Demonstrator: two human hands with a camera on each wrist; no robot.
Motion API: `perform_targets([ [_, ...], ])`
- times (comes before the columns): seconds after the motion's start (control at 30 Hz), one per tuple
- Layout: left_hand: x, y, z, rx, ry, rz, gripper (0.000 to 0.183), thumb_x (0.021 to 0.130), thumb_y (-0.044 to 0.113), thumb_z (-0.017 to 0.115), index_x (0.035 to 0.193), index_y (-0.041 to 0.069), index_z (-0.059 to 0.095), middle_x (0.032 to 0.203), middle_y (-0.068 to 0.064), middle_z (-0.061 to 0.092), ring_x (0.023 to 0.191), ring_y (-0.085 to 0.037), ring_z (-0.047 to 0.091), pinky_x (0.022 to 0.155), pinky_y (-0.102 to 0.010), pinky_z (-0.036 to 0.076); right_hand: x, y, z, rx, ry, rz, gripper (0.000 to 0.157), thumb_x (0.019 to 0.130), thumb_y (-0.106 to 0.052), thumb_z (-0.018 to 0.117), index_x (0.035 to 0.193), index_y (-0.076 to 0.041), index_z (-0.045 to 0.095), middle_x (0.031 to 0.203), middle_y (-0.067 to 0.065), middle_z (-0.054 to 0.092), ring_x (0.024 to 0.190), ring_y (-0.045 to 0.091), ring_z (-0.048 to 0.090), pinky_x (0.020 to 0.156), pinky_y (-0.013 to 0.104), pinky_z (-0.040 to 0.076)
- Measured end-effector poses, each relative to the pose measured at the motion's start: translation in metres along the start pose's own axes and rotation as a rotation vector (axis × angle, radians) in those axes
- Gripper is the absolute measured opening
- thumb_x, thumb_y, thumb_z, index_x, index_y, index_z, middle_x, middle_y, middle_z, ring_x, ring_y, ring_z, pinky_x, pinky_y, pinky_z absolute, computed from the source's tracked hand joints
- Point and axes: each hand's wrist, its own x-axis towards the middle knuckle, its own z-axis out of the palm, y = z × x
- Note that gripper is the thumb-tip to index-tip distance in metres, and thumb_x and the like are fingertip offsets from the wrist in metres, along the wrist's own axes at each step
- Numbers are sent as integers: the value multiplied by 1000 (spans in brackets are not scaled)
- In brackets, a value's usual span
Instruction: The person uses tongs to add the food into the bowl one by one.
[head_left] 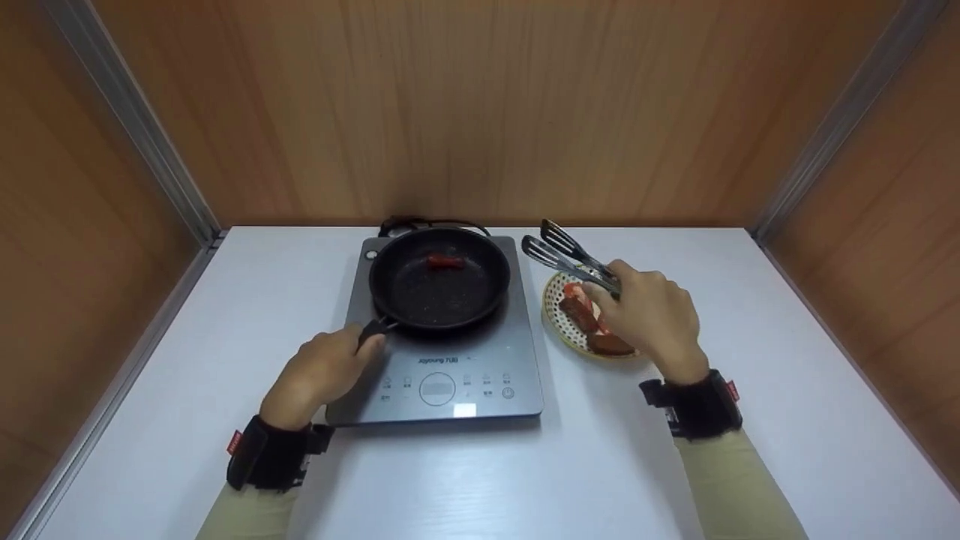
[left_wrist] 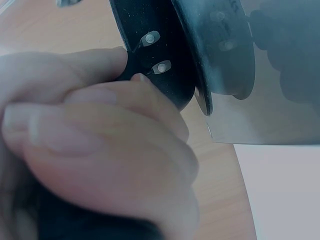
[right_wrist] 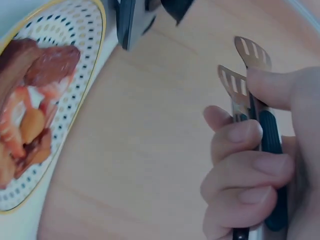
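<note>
My left hand (head_left: 324, 369) grips the handle of a black frying pan (head_left: 442, 304) that sits on an induction cooker (head_left: 480, 375). One small red piece of food (head_left: 445, 261) lies toward the far side of the pan. In the left wrist view, two rivets show on the pan's side near my fingers. My right hand (head_left: 651, 315) holds slotted metal tongs (head_left: 566, 251), their two heads apart and pointing up and left with nothing between them. Beneath that hand is a dotted, yellow-rimmed plate (head_left: 553, 319) with several reddish and brown food pieces (right_wrist: 31, 120), partly hidden by the hand in the head view.
A black cable (head_left: 450, 222) runs behind the cooker along the table's back edge. Wood-grain panels (head_left: 480, 112) enclose the white table (head_left: 465, 480) at the back and both sides. The cooker's touch controls (head_left: 437, 388) face me.
</note>
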Motion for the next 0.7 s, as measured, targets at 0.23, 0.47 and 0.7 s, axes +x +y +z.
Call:
perform_targets([
  [0.23,1,2,2,-1,3,15,37,114,40,46,103,6,57,85,-11,60,77,-28,58,65,-41,44,-19,34,-3,35,-127,117,68,102,-67,56,133,-8,66,95,18,70,75,31,61,55,39,40],
  [0.47,0,3,-1,5,-15,9,38,115,42,45,102,7,55,83,-10,59,77,-27,58,64,-40,43,-27,55,-3,73,-190,201,89,98,-80,47,140,-3,63,102,20,70,85,34,62,58,39,41],
  [0.7,-5,0,-3,6,-11,9,37,115,42,45,102,8,55,84,-10,60,78,-28,58,65,-41,44,-27,65,-4,93,-234,230,87,97,-82,46,127,-3,66,90,13,66,78,29,58,57,37,38],
])
